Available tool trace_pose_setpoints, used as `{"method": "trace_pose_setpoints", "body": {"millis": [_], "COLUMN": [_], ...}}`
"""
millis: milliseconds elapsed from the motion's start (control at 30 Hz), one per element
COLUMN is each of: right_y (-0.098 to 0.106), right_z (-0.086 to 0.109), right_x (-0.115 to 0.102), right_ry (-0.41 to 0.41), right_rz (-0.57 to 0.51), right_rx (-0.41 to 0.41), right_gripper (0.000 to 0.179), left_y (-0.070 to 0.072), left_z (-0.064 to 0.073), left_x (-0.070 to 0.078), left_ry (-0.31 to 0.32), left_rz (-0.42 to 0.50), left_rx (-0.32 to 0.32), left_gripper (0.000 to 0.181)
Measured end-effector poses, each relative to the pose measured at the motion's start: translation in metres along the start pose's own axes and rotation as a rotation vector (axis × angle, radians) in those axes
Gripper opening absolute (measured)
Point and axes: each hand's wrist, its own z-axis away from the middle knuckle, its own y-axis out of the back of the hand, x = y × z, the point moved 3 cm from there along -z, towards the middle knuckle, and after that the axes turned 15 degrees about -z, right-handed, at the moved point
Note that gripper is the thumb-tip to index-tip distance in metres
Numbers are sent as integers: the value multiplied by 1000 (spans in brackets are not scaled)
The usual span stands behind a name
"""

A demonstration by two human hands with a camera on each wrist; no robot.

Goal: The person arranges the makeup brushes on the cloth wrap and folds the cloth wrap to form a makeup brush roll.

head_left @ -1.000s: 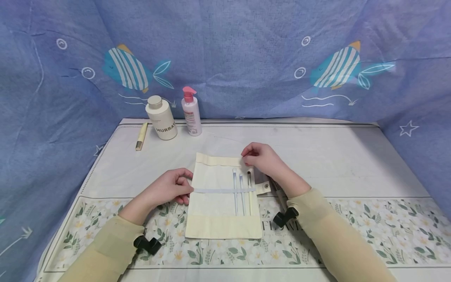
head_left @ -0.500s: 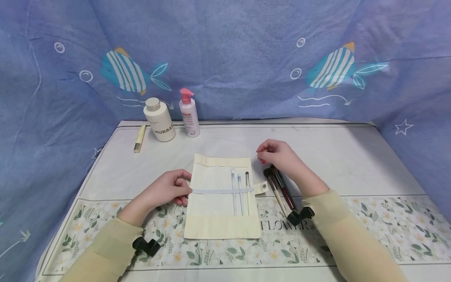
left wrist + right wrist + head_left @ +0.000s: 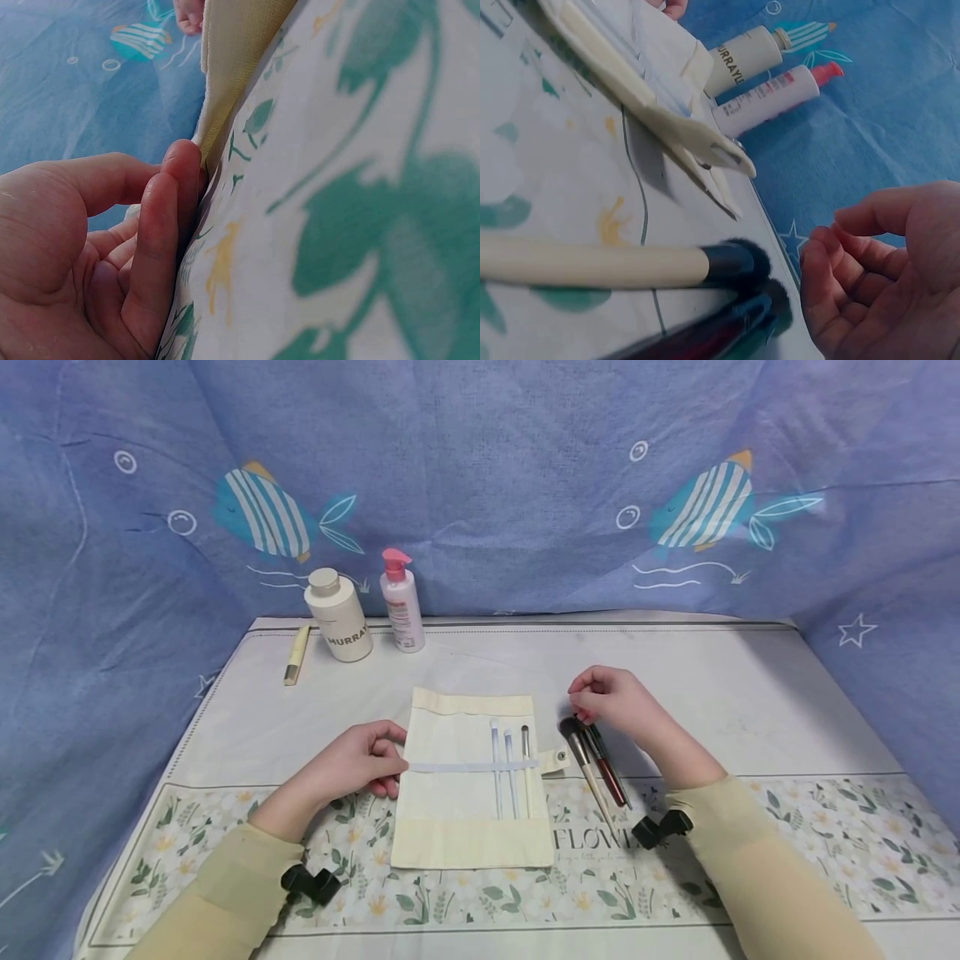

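Pinching the left edge of a flat, unfolded cream fabric brush roll (image 3: 450, 797) with the left hand (image 3: 367, 758), thumb against bent fingers, midway across the desk (image 3: 720, 693) in its white, flower-printed cover. And over to the right hand (image 3: 606, 696): hovering, loosely bent at the fingers, nearly together at thumb and index, holding nothing! Just short of the black bristles, by the right wrist view, on a thick pale-handled brush (image 3: 597, 787) and a dark red-handled brush (image 3: 609, 779), both lying beside the cream snap tab (image 3: 553, 762). Tucked under the pale grey strap (image 3: 450, 768), toward the roll's right side: two slim pale blue brushes (image 3: 496, 747) and one dark-tipped, cream-handled brush (image 3: 528, 795). Farther back, left: a white cylindrical bottle (image 3: 339, 618), a pink-topped pump bottle (image 3: 402, 614), a slim pale yellow tube (image 3: 297, 653).
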Motion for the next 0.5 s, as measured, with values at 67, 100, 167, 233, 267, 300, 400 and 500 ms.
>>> {"method": "trace_pose_setpoints", "body": {"millis": [67,100,167,233,267,300,400,500], "right_y": [2,4,7,9,10,12,14,15], "right_z": [2,3,5,7,8,9,12,13], "right_x": [2,3,5,8,9,10,13,16], "right_ry": [-12,-20,-40,-55,-58,-58,-60,-68], "right_rz": [9,15,32,48,60,74,115,161], "right_rx": [-1,-2,-3,-8,-11,-16,-37,-57], "right_gripper": [21,21,19,19,18,18,16,14], "left_y": [0,0,0,0,0,0,0,0], "left_z": [0,0,0,0,0,0,0,0], "left_x": [-1,-1,-1,0,0,0,1,1], "left_ry": [-2,-2,-4,-4,-4,-5,-4,-3], "left_rz": [1,2,3,4,3,2,-2,-2], "left_rx": [1,1,1,1,1,1,3,3], "left_gripper": [41,41,41,41,41,41,40,40]}}
